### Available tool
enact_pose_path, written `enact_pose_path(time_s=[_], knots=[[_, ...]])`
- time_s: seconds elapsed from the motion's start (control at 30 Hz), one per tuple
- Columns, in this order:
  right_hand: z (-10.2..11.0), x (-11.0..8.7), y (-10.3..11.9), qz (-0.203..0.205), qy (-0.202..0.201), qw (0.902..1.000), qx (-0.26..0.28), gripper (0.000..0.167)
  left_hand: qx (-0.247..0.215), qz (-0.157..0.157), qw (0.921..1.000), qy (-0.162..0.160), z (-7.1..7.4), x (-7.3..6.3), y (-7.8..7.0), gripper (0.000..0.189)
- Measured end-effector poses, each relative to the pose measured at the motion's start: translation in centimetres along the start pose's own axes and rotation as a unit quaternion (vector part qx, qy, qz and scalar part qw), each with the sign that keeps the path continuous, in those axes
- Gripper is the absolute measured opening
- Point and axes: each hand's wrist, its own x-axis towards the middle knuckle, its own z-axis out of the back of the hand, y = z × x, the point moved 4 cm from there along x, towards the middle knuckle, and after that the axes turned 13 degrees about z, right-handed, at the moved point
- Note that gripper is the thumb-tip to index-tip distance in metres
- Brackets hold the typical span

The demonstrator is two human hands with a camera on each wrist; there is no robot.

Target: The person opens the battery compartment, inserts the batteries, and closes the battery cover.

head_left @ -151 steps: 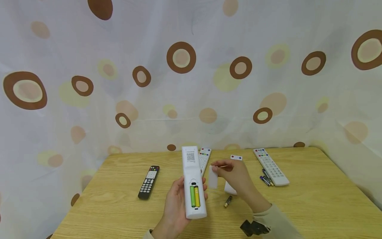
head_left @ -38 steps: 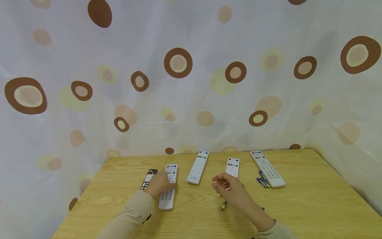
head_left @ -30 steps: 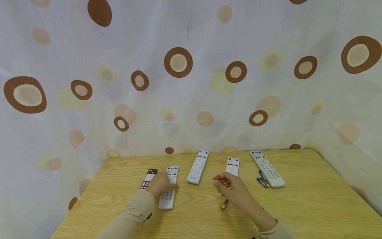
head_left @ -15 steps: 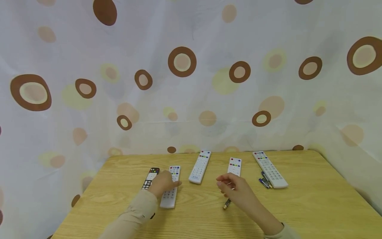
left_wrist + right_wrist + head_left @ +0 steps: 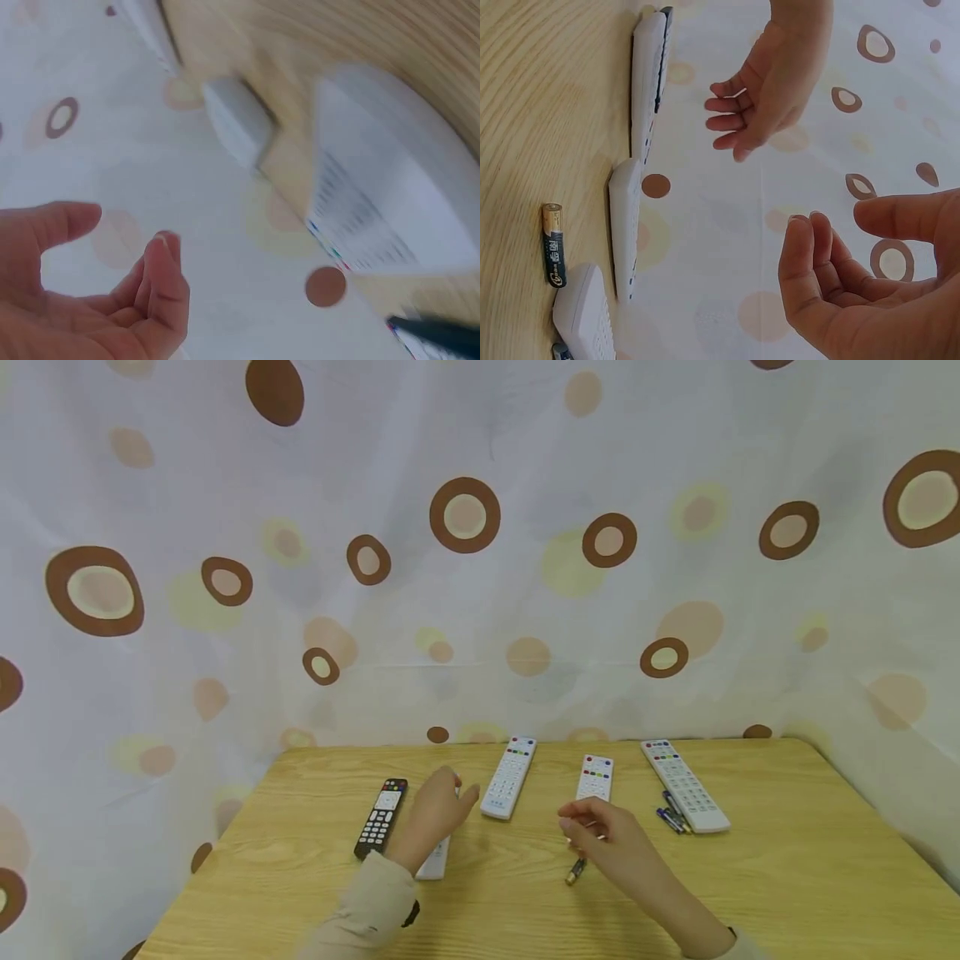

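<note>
My left hand (image 5: 437,814) hovers over a white remote control (image 5: 432,865), hiding much of it; the left wrist view shows its fingers loosely curled around nothing. To the left of it lies a black remote control (image 5: 381,818). My right hand (image 5: 618,843) hangs in the air, thumb and fingers apart and holding nothing, as the right wrist view shows. It partly covers another white remote control (image 5: 597,775). Below its fingers a black and gold battery (image 5: 553,244) lies on the wooden table (image 5: 510,902).
A further white remote control (image 5: 510,777) lies between the hands, towards the back. At the right lies another white remote (image 5: 686,789), with several small batteries (image 5: 670,821) against its left side. A patterned curtain (image 5: 480,593) hangs along the table's back edge.
Five seconds ago my left hand held a white remote with its battery compartment exposed, my right its cover. That remote now lies face up; my left hand has since lifted off it. Right hand nearly still lately.
</note>
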Motion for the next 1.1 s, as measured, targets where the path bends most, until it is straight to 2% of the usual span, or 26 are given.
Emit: enact_pose_path(time_s=[0.13,0.23,0.3,0.43,0.5,0.63,0.73,0.83,0.97,1.1], knots=[[0.0,-0.2,-0.1,-0.013,-0.005,0.9999,0.006,0.030,-0.061,-0.043,0.9965,-0.037,-0.5,-0.4,-2.1,0.034],[0.1,-0.2,-0.1,-0.028,-0.008,0.9996,0.007,0.031,-0.062,-0.054,0.9944,-0.066,-1.5,-0.1,-3.9,0.035],[0.2,-0.2,-0.2,-0.030,-0.007,0.9995,0.003,0.032,-0.047,-0.043,0.9945,-0.084,-2.3,0.2,-4.9,0.037],[0.3,-0.1,-0.4,-0.036,-0.007,0.9993,-0.001,0.032,0.019,-0.003,0.9944,-0.104,-4.0,1.5,-6.3,0.049],[0.3,-0.1,-0.5,-0.039,-0.009,0.9992,-0.001,0.032,0.052,0.019,0.9933,-0.102,-4.9,2.1,-6.4,0.054],[0.3,-0.2,-0.7,-0.048,-0.012,0.9988,-0.001,0.030,0.114,0.055,0.9867,-0.102,-6.6,3.1,-6.1,0.051],[0.3,-0.2,-0.9,-0.054,-0.010,0.9985,-0.003,0.030,0.168,0.080,0.9762,-0.112,-7.6,3.6,-5.8,0.044],[0.3,-0.1,-0.9,-0.053,-0.007,0.9985,-0.011,0.029,0.226,0.107,0.9600,-0.126,-8.3,3.8,-5.7,0.038],[0.2,0.1,-0.8,-0.046,-0.003,0.9988,-0.016,0.028,0.284,0.139,0.9400,-0.127,-9.0,4.0,-6.0,0.039],[-0.1,0.3,-0.8,-0.044,0.001,0.9990,-0.008,0.027,0.305,0.159,0.9315,-0.118,-9.8,4.4,-5.8,0.036]])
